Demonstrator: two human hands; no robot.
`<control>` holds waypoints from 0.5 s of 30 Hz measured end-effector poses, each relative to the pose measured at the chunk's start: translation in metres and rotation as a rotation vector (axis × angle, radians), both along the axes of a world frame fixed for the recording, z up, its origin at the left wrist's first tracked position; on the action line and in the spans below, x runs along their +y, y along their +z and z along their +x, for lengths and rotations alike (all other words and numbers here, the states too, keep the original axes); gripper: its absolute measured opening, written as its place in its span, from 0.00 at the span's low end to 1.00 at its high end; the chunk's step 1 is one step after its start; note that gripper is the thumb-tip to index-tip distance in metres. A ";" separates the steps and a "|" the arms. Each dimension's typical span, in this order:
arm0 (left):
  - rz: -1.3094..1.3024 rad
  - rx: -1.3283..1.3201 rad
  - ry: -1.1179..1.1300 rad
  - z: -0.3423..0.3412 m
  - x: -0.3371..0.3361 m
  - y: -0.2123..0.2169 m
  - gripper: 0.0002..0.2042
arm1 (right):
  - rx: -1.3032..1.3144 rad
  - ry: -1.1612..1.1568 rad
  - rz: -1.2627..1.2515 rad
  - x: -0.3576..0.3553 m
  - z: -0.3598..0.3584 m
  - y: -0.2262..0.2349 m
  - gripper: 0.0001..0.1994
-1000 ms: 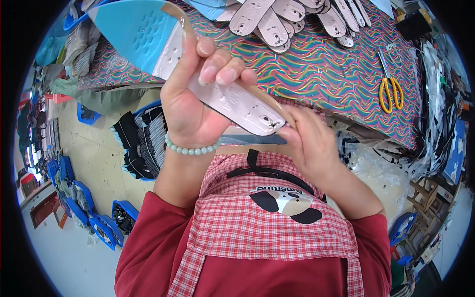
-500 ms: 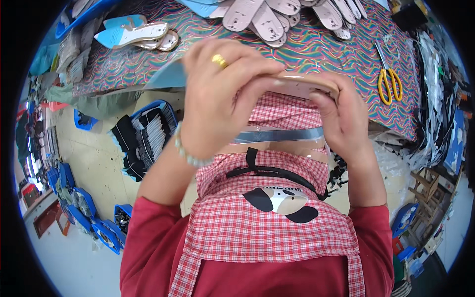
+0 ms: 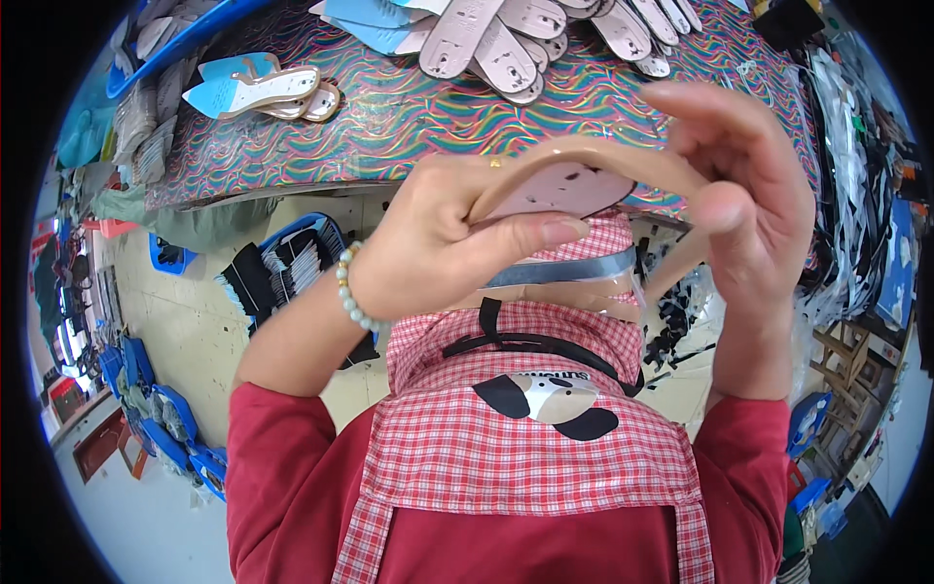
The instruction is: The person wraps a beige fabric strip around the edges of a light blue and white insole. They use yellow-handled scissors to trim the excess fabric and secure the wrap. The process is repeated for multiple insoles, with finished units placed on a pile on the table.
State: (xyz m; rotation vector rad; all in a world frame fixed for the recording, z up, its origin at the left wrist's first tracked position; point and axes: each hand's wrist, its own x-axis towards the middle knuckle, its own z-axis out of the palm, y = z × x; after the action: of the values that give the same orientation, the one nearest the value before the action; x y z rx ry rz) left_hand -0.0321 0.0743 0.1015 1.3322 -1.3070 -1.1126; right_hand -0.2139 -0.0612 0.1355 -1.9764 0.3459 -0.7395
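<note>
My left hand grips an insole with a pinkish, speckled underside, thumb laid across that face. A thin tan strip curves round the rim of the insole and runs on to the right. My right hand has this strip between thumb and curled fingers, and a loose length of it hangs below the hand. The insole is tilted in front of my apron, just off the table's near edge; its far end is hidden by my left fingers.
On the patterned table lie tan-edged insoles at the left and a pile of pinkish insoles at the back. Black and white strips hang at the right. A blue basket with stacked dark pieces stands on the floor.
The insole has turned so its pinkish underside shows more, and my left hand has lowered. My right hand has moved right, away from the insole, drawing the tan strip outward.
</note>
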 end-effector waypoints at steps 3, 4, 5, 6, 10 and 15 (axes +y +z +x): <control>0.001 0.236 0.078 -0.004 0.005 0.007 0.19 | -0.205 -0.188 0.155 0.016 0.002 -0.020 0.16; -0.023 0.287 0.115 -0.008 0.007 0.007 0.19 | -0.270 -0.217 0.199 0.027 0.005 -0.029 0.14; -0.045 0.342 0.139 -0.011 0.008 0.004 0.20 | -0.333 -0.260 0.242 0.036 0.007 -0.038 0.12; -0.072 0.388 0.195 -0.014 0.007 0.002 0.21 | -0.319 -0.279 0.177 0.042 0.010 -0.047 0.10; -0.211 0.402 0.373 -0.024 0.001 -0.002 0.27 | -0.366 -0.321 0.130 0.064 0.030 -0.068 0.06; -0.192 0.423 0.368 -0.024 -0.009 -0.003 0.25 | -0.251 -0.263 0.108 0.056 0.043 -0.053 0.07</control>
State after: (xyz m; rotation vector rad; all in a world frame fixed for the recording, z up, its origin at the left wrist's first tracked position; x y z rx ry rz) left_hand -0.0559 0.0657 0.0983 1.0667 -0.7976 -0.9213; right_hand -0.1705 -0.0049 0.0827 -1.7305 0.4886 -1.1011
